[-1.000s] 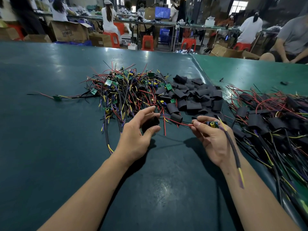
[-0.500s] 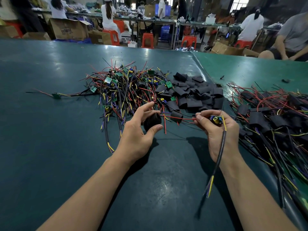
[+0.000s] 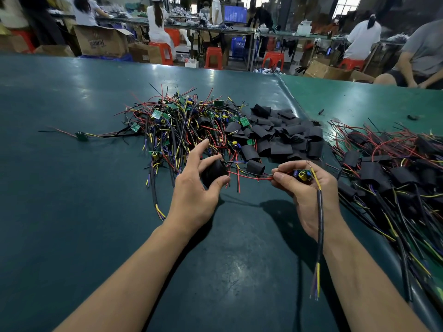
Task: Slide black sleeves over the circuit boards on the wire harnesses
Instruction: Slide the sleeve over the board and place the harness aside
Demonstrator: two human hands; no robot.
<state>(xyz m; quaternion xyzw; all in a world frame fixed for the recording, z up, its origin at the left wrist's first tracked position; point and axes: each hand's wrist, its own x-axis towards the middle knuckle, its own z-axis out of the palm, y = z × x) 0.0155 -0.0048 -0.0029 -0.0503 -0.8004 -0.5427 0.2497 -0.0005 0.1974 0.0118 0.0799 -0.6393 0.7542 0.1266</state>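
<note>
From my head view, my left hand (image 3: 191,197) pinches a black sleeve (image 3: 214,172) with its mouth facing right, and my right hand (image 3: 309,188) grips the board (image 3: 302,175) by its wires above the tabletop (image 3: 72,212), lined up so the red lead (image 3: 249,178) can feed through.

Cardboard box (image 3: 102,41), far side of the room behind the green table: dark printed word on its front panel, mirrored or upside down, letters too blurred to make out. Blue screen (image 3: 235,14): content illegible. No other lettering readable anywhere.
</note>
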